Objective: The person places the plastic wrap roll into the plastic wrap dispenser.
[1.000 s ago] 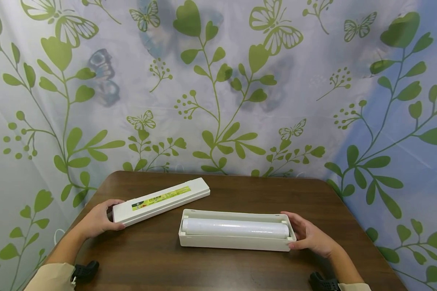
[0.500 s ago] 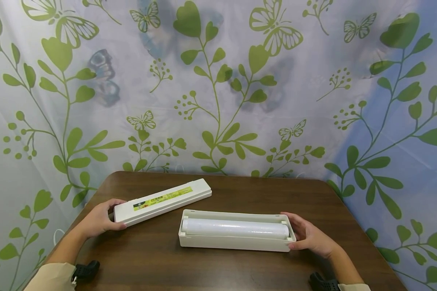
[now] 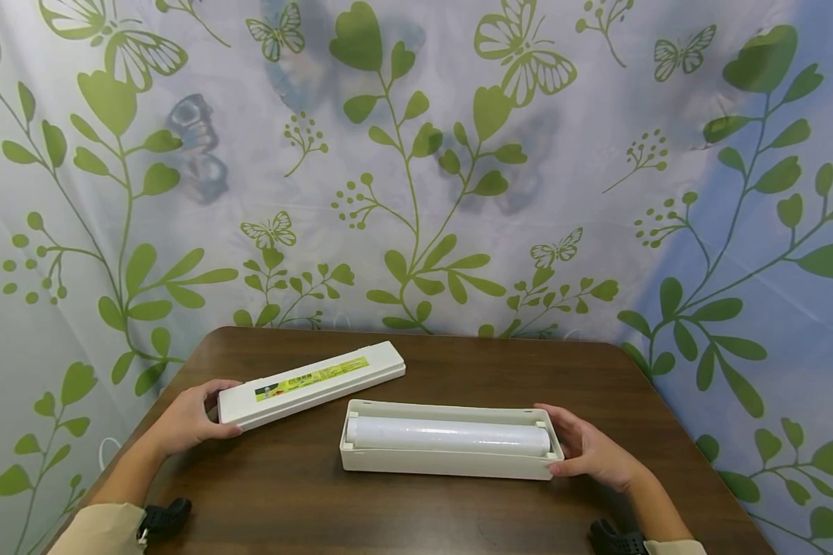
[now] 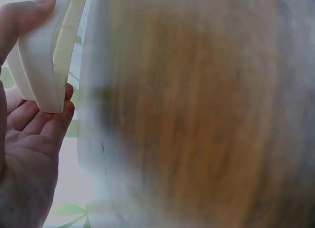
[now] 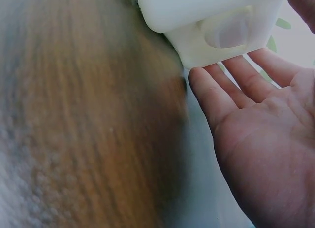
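At the left of the head view my left hand (image 3: pixel 189 421) grips the near end of a long white lid (image 3: pixel 382 359) bearing a yellow-green label. The thumb presses one side of the lid (image 4: pixel 39 60) in the left wrist view, with the fingers curled round the other. A white cling film box (image 3: pixel 451 464) stands topless on the table, a roll of cling film (image 3: pixel 447 436) lying lengthwise inside. My right hand (image 3: pixel 592 455) holds the box's right end, thumb in front, fingers behind. The right wrist view shows a rounded recess in that box end (image 5: pixel 189 47).
Both things lie on a dark brown wooden table (image 3: pixel 458 512), the lid behind and left of the box, angled away. A curtain (image 3: pixel 430 193) with green leaves and butterflies hangs right behind the table's far edge. Black straps (image 3: pixel 165 518) circle both wrists.
The lid has slid slightly to the right with my left hand. My right hand and the box stay practically where they were.
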Demonstrator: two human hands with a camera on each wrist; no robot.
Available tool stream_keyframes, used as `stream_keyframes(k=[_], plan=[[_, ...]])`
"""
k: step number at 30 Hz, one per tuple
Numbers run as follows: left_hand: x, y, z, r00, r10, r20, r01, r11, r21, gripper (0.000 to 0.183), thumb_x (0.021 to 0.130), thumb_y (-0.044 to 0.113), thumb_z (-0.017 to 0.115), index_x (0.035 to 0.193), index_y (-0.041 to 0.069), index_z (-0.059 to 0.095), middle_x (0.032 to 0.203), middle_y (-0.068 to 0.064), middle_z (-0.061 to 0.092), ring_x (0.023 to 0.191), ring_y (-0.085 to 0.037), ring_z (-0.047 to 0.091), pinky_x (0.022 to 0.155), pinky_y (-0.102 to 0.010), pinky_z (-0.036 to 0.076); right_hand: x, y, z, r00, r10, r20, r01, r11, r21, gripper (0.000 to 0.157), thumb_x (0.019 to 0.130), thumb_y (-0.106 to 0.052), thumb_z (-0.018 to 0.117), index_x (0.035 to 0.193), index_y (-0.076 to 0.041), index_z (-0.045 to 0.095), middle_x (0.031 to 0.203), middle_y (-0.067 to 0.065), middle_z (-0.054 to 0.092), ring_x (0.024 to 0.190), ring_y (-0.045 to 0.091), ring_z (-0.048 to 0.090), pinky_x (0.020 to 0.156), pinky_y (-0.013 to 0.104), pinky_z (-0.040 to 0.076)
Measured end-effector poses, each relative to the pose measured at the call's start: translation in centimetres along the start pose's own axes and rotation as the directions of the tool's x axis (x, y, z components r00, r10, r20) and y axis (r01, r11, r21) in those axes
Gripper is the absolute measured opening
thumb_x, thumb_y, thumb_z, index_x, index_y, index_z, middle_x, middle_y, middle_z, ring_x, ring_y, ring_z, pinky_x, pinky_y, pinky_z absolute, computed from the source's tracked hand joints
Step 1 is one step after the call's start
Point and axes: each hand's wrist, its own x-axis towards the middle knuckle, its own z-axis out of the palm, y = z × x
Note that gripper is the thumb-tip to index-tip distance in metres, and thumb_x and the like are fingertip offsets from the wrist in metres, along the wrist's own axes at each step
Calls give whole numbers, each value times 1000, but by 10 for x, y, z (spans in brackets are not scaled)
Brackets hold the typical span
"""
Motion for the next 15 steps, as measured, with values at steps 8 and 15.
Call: stream_keyframes(k=[8, 15], plan=[[-2, 1, -1, 1000, -2, -29, 0, 998, -63, 77, 73, 39, 93, 133, 4, 60, 127, -15, 66, 101, -6, 59, 84, -10, 47, -1, -3, -1, 1000, -17, 18, 17, 999, 35, 96, 86, 1, 75, 161, -1, 15, 159, 8, 39, 135, 6, 50, 103, 29, 52], [-2, 2, -3, 998, 14, -55, -18, 997, -75, 77, 73, 37, 94, 133, 3, 60, 125, -17, 67, 98, -6, 59, 82, -8, 46, -1, -7, -4, 1000, 0, -2, 0, 1000, 9, 100, 86, -3, 76, 159, 9, 7, 160, -5, 40, 141, -2, 44, 109, 16, 43]])
